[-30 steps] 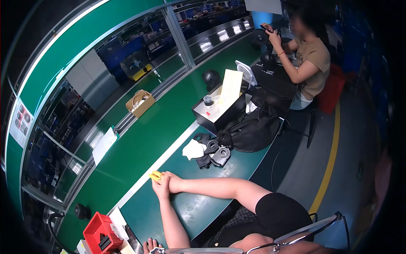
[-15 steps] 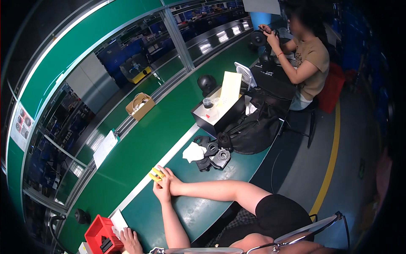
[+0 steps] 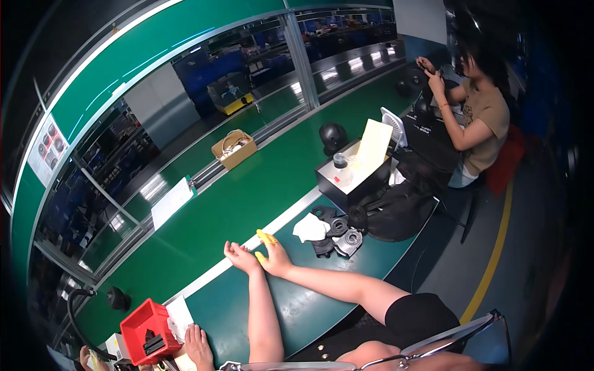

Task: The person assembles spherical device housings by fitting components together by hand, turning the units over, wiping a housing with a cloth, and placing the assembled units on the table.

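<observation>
Both my hands rest on the dark green bench mat (image 3: 297, 309) beside the white strip along the green conveyor belt (image 3: 204, 229). My left hand (image 3: 240, 256) lies palm up with fingers spread and holds nothing. My right hand (image 3: 275, 258) is just to its right, nearly touching it. It wears yellow finger covers (image 3: 266, 238) on the thumb and a fingertip, and I see nothing gripped in it. A cluster of black parts with one grey metal part (image 3: 340, 236) and a white cloth (image 3: 309, 227) lies a short way beyond my right hand.
A black bag (image 3: 396, 210) and a black box (image 3: 352, 179) with a bottle and pale yellow sheet stand further right. A cardboard box (image 3: 234, 148) and white sheet (image 3: 172, 201) are on the belt. Another person's hand (image 3: 198, 343) lies by a red bin (image 3: 148, 331). A seated person (image 3: 476, 117) works at far right.
My hands were pressed together; my left hand has now come away and opened palm up. The other person's hand by the red bin has moved further onto the bench.
</observation>
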